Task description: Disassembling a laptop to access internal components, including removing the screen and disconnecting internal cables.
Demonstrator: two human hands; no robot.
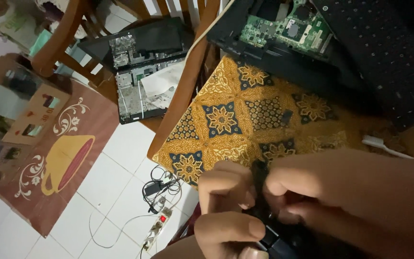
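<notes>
While my hands work low in the view, the far left shows a brown floor mat (pixel 49 158) printed with a yellow cup, lying on the white tiled floor (pixel 116 192). Along the mat's left edge stand some cardboard boxes (pixel 29 110). Further right on the tiles a white power strip (pixel 158 226) with a red lit switch lies near a coil of black cable (pixel 161 184). Above that, on a wooden chair (pixel 73 29), rests an opened laptop base (pixel 142 72) with a white sheet lying on its lower part.

Next comes the seat that I work over, covered in a yellow and dark blue patterned cloth (pixel 245 115); its wooden edge (pixel 183 91) runs slantwise up the picture. My left hand (pixel 228 211) sits at the near edge of that cloth, fingers curled tight and pinching a small black part (pixel 259 180), with my thumb pressed down on the black piece below it. My right hand (pixel 346 192) meets it from the right, fingertips narrowed and gripping the same black part, so both hands touch each other around it. What the part is exactly I cannot tell; it is mostly hidden.

At the far edge of the cloth lies another dismantled laptop with a green circuit board (pixel 288 29) exposed, and to its right a black keyboard (pixel 384 52). Near the right edge, just above my right hand, lies a white toothbrush (pixel 384 146).
</notes>
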